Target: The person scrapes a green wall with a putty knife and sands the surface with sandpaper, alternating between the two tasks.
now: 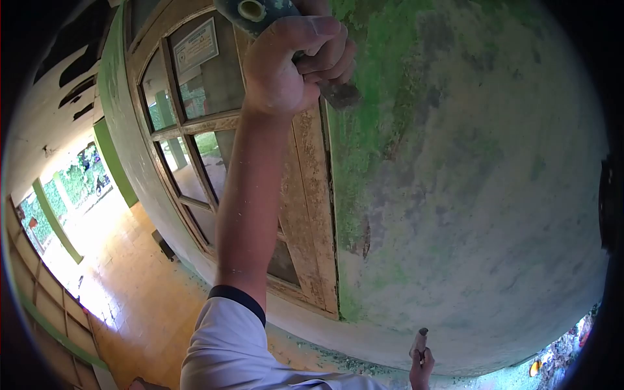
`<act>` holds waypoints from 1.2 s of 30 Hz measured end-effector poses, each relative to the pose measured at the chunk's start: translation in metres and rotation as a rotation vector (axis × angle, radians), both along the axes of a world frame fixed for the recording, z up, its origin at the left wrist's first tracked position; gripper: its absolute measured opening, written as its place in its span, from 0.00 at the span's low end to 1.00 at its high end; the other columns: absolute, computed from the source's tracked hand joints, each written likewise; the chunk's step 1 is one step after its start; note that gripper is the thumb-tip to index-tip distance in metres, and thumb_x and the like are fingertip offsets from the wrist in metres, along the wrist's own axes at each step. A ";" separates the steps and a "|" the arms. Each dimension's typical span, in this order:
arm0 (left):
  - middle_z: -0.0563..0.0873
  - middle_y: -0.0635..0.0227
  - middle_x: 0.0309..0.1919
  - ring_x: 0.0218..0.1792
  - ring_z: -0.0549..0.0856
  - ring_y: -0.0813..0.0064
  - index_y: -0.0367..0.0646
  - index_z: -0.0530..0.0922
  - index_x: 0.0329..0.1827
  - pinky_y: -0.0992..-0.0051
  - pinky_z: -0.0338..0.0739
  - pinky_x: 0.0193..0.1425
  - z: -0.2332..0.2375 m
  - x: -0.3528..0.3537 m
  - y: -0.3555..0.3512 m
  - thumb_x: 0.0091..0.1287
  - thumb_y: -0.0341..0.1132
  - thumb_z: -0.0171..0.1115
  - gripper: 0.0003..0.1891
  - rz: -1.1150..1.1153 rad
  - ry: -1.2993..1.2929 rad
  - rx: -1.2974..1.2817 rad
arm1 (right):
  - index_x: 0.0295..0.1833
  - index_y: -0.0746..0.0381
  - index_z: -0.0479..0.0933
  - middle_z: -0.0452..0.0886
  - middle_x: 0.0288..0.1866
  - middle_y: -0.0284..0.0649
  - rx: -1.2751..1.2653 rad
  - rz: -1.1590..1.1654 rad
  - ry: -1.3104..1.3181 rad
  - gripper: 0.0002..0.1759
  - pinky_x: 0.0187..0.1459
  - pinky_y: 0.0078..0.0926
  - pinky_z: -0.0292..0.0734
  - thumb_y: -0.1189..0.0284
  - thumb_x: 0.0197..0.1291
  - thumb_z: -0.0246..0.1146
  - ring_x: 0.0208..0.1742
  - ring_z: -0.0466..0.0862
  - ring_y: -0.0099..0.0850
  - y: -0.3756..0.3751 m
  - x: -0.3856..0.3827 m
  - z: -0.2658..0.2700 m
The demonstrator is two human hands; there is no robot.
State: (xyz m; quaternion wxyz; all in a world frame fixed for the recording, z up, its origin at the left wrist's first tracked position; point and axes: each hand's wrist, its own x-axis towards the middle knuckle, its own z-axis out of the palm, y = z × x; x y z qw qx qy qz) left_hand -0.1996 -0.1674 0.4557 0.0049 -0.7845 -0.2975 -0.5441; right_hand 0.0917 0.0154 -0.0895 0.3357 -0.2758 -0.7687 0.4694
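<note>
My left hand (299, 62) is raised at the top centre, its fingers closed round a scraper-like tool (253, 12). The tool's dark handle end, with a hole in it, sticks out at the upper left. Its short greyish blade comes out below the fingers, close to the patchy green and grey wall (455, 169); whether it touches is unclear. Low at the right, my right hand (421, 372) is closed round a small light-coloured tool (419, 341) with a dark tip, beside the lower wall.
A worn wooden window frame (309, 214) with glass panes stands left of the wall. A paper notice (195, 45) is on one pane. Tiled floor (143, 260) runs along the left, with green posts beyond. Flakes (338, 357) lie along the wall's foot.
</note>
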 end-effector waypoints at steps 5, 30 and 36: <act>0.56 0.77 0.07 0.09 0.53 0.81 0.51 0.58 0.15 0.75 0.50 0.15 0.004 0.002 -0.010 0.57 0.36 0.49 0.14 -0.171 -0.047 0.028 | 0.27 0.66 0.65 0.65 0.18 0.39 0.025 -0.003 0.021 0.12 0.24 0.26 0.61 0.73 0.57 0.58 0.20 0.65 0.26 0.001 -0.001 -0.002; 0.55 0.79 0.07 0.10 0.52 0.83 0.52 0.58 0.16 0.77 0.48 0.15 -0.015 -0.001 0.011 0.58 0.40 0.52 0.15 -0.156 -0.157 -0.077 | 0.35 0.63 0.71 0.71 0.21 0.39 0.103 0.014 0.003 0.11 0.22 0.28 0.62 0.67 0.64 0.57 0.22 0.68 0.28 -0.012 0.012 0.010; 0.55 0.79 0.07 0.10 0.51 0.83 0.53 0.58 0.16 0.77 0.48 0.15 -0.006 0.000 0.002 0.58 0.41 0.51 0.15 -0.174 -0.146 -0.011 | 0.33 0.63 0.70 0.67 0.20 0.37 0.061 -0.001 0.011 0.11 0.22 0.27 0.59 0.66 0.63 0.57 0.22 0.65 0.25 -0.016 0.014 0.003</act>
